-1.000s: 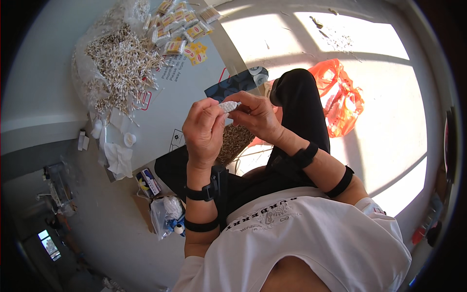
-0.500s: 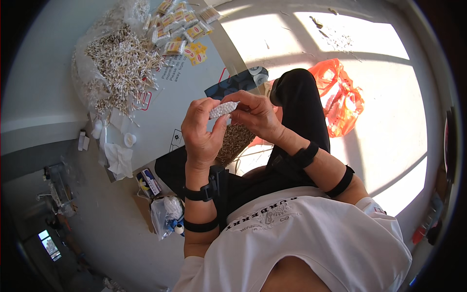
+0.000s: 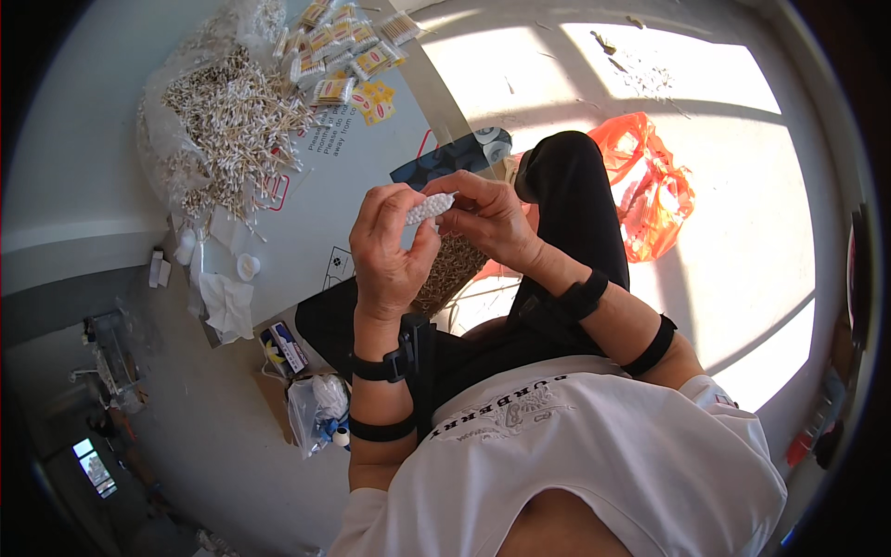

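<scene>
A bundle of cotton swabs (image 3: pixel 429 210) is held over my lap with its white tips packed together and facing up. My left hand (image 3: pixel 390 249) grips its left side between thumb and fingers. From the right, my right hand (image 3: pixel 490 219) pinches the bundle's other end, where a small pointed bit sticks out. Whether the bundle has a wrapper around it is hard to make out. Below the hands is a box of loose swabs (image 3: pixel 453 269), partly hidden by them.
A big heap of loose swabs (image 3: pixel 232 121) spills from a clear bag on the grey table board (image 3: pixel 371 158). Small yellow-labelled swab packs (image 3: pixel 334 42) lie beyond it. A red plastic bag (image 3: pixel 650 223) sits on the sunlit floor. An open carton (image 3: pixel 278 399) stands lower left.
My left hand has shifted slightly right, and the bundle has turned a little, with less of its tips showing. My right hand is nearly still.
</scene>
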Demonstrator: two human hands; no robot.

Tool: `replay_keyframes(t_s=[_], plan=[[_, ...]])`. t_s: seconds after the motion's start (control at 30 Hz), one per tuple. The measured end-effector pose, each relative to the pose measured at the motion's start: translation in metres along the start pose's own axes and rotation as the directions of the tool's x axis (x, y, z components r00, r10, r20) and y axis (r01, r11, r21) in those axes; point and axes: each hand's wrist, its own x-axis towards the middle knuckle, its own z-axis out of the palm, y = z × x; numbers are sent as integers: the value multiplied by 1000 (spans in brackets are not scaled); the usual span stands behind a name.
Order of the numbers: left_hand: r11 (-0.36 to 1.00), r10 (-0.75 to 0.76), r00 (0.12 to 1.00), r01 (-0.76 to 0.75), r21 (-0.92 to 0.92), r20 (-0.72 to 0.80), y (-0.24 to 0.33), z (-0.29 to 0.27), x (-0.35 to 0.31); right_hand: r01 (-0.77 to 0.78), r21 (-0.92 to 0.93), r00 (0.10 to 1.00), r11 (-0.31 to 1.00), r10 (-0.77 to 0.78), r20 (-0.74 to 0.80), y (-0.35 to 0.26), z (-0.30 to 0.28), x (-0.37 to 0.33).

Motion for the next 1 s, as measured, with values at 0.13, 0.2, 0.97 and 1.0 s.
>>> replay_keyframes(t_s=[0.13, 0.2, 0.97, 1.0], plan=[[1000, 6, 1000, -6, -9, -1, -1, 1, 0, -5, 5, 1000, 1000, 5, -2, 0, -1, 0], [1000, 3, 1000, -3, -11, -3, 0, 1, 0, -12, 27, 1000, 1000, 12, -5, 0, 0, 0], [1000, 14, 1000, -14, 3, -13, -2, 3, -1, -14, 51, 1000, 999, 14, -4, -1, 2, -1], [1000, 14, 1000, -14, 2, -12, -1, 3, -1, -7, 42, 1000, 999, 7, -5, -1, 2, -2]])
